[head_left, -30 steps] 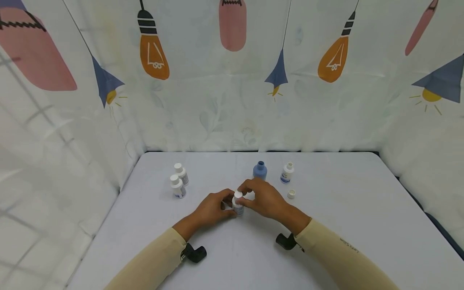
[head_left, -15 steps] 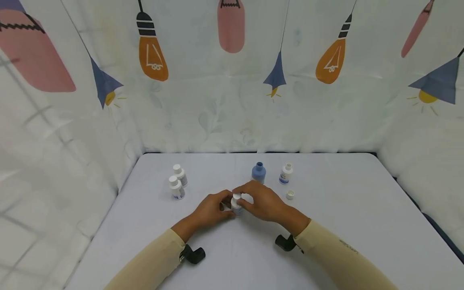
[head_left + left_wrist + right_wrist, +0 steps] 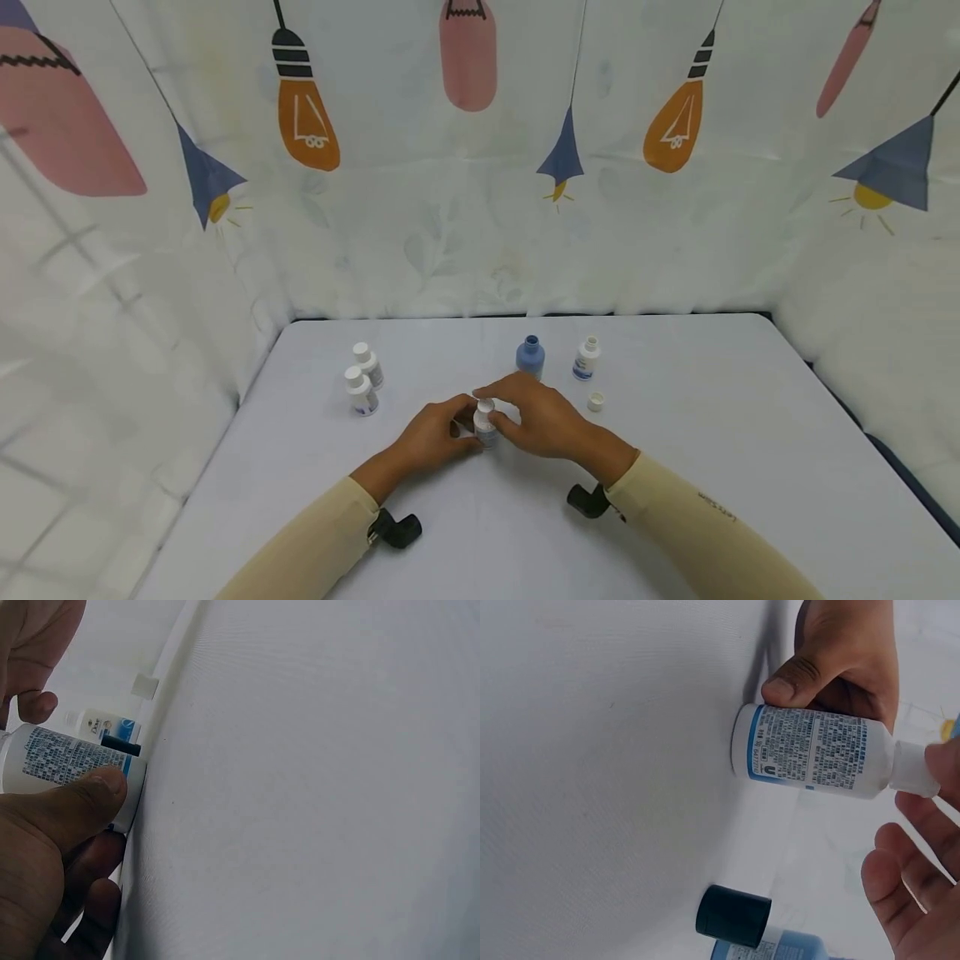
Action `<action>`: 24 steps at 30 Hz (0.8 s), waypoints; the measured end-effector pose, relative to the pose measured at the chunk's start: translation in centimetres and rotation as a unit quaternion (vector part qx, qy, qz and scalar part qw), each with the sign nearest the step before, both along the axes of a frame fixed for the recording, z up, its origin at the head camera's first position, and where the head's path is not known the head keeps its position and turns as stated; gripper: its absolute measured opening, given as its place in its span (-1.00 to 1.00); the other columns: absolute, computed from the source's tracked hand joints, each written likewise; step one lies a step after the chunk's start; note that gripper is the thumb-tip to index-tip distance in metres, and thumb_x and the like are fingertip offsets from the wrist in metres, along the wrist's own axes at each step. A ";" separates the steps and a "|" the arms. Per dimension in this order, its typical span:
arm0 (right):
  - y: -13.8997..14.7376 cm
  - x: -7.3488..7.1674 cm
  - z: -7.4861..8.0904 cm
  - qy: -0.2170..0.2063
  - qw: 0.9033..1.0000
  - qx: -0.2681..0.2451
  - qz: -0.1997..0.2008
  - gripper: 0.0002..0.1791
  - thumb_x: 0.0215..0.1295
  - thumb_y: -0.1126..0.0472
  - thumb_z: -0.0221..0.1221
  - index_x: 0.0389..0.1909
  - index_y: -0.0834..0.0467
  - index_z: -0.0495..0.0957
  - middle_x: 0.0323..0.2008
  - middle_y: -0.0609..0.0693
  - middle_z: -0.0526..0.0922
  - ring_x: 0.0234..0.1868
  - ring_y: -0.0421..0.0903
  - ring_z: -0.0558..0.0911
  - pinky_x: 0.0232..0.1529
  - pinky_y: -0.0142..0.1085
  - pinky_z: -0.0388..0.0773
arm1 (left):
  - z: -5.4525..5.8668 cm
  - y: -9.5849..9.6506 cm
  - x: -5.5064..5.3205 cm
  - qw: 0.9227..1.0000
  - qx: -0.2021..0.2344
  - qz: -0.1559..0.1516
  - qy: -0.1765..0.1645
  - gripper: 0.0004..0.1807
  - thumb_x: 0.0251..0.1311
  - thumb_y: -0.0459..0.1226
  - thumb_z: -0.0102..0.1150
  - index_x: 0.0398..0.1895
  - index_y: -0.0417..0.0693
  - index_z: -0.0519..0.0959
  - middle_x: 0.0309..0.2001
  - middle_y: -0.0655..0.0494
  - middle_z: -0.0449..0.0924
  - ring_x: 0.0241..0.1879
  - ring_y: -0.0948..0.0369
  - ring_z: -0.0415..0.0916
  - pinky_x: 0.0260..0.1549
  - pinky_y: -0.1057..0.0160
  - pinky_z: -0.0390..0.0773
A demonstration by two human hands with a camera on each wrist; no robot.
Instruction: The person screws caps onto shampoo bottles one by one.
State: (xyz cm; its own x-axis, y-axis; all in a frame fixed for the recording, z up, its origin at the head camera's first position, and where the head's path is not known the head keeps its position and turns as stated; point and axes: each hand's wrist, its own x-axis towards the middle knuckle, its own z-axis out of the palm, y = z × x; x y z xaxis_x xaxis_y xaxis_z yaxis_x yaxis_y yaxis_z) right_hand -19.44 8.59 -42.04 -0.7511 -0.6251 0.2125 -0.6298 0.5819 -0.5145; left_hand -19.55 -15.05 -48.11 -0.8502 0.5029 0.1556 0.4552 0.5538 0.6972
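Note:
At the middle of the table, a small white bottle (image 3: 485,434) with a printed label and a blue band near its base stands upright. My left hand (image 3: 431,435) grips its lower body from the left, thumb (image 3: 105,787) across the label. At its top, my right hand (image 3: 930,847) pinches the white cap (image 3: 913,769) between thumb and forefinger; the other fingers are loosely bent below. The cap sits on the bottle's neck. Behind the right hand stands a blue bottle (image 3: 530,357) without a cap, and a dark cap (image 3: 733,915) lies close to it.
An uncapped white bottle (image 3: 587,360) stands at the back right, with a loose white cap (image 3: 596,402) in front of it. Two capped white bottles, a rear one (image 3: 367,360) and a front one (image 3: 362,398), stand close together at the left. A patterned curtain (image 3: 405,242) hangs behind the table.
The right forefinger has moved leftward over the cap while the thumb stays at the cap's near side. The left hand keeps its grip on the bottle. The head view has shifted slightly.

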 end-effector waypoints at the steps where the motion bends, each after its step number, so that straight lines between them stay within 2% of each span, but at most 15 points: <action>1: 0.0 0.0 0.0 0.004 1.000 -0.001 0.006 -0.61 0.44 0.14 0.28 0.26 -0.07 0.61 0.18 -0.17 0.59 0.23 -0.17 0.51 0.12 -0.18 0.55 | 0.0 0.0 0.0 1.000 -0.001 0.001 -0.001 -0.49 0.15 -0.23 0.53 0.15 0.06 0.55 -0.07 0.34 0.69 -0.11 0.36 0.62 -0.13 0.23 0.60; 4: -0.1 -0.1 0.0 0.005 1.000 -0.009 0.002 -0.68 0.42 0.12 0.31 0.16 -0.04 0.66 0.08 -0.18 0.64 0.15 -0.15 0.57 0.10 -0.20 0.55 | 0.0 -0.1 0.0 1.000 -0.003 0.002 -0.004 -0.50 0.15 -0.23 0.53 0.14 0.08 0.55 -0.09 0.35 0.69 -0.11 0.38 0.62 -0.14 0.24 0.60; 8: -0.4 -0.2 0.1 -0.011 0.999 -0.015 -0.029 -0.67 0.35 -0.01 0.38 0.06 -0.01 0.67 -0.08 -0.17 0.64 0.03 -0.06 0.62 0.00 -0.18 0.57 | -0.1 0.0 0.0 1.000 -0.005 0.002 -0.005 -0.49 0.15 -0.22 0.53 0.14 0.10 0.55 -0.11 0.36 0.70 -0.12 0.39 0.62 -0.14 0.24 0.60; 12: -0.6 -0.2 0.2 -0.021 0.999 -0.015 -0.046 -0.66 0.30 -0.06 0.40 0.01 -0.01 0.65 -0.15 -0.19 0.61 0.00 -0.03 0.61 -0.09 -0.19 0.57 | -0.1 0.0 0.1 1.000 -0.004 0.005 -0.003 -0.49 0.14 -0.21 0.54 0.14 0.11 0.55 -0.11 0.37 0.68 -0.12 0.39 0.61 -0.14 0.24 0.61; 16: -0.4 -0.2 0.3 -0.027 0.999 -0.014 -0.043 -0.55 0.29 -0.09 0.40 0.14 -0.04 0.62 -0.06 -0.20 0.62 0.06 -0.10 0.59 -0.07 -0.19 0.57 | -0.1 0.0 0.1 1.000 -0.003 0.006 -0.002 -0.50 0.14 -0.20 0.54 0.14 0.12 0.56 -0.11 0.39 0.67 -0.12 0.39 0.61 -0.14 0.24 0.61; 19: -0.2 -0.2 0.3 -0.024 0.999 -0.006 -0.023 -0.50 0.35 -0.03 0.37 0.28 -0.07 0.58 0.09 -0.20 0.61 0.18 -0.16 0.54 0.06 -0.18 0.56 | -0.1 0.0 0.0 1.000 -0.001 0.005 -0.003 -0.51 0.15 -0.21 0.53 0.14 0.12 0.56 -0.11 0.40 0.67 -0.12 0.39 0.61 -0.14 0.24 0.60; 22: 0.0 -0.2 0.3 -0.007 1.000 -0.001 0.002 -0.58 0.41 0.08 0.32 0.26 -0.09 0.61 0.15 -0.20 0.60 0.23 -0.19 0.52 0.15 -0.19 0.53 | -0.1 0.0 0.0 1.000 0.001 0.003 -0.004 -0.51 0.16 -0.22 0.53 0.14 0.09 0.55 -0.09 0.38 0.68 -0.11 0.39 0.62 -0.14 0.24 0.60; 24: 0.0 -0.2 0.3 0.002 1.000 -0.004 0.007 -0.64 0.41 0.12 0.32 0.20 -0.09 0.65 0.11 -0.20 0.62 0.20 -0.19 0.54 0.14 -0.19 0.54 | -0.2 -0.1 0.0 1.000 0.001 0.002 -0.003 -0.50 0.16 -0.22 0.53 0.15 0.08 0.55 -0.09 0.35 0.69 -0.11 0.38 0.62 -0.14 0.24 0.60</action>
State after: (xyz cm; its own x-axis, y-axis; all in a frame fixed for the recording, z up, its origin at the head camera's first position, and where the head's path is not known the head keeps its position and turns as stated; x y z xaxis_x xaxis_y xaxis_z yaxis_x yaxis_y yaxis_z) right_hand -19.64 8.56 -41.76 -0.7407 -0.6345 0.2210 -0.6409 0.5685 -0.5159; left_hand -19.52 -15.10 -48.27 -0.8534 0.4984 0.1527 0.4489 0.5539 0.7012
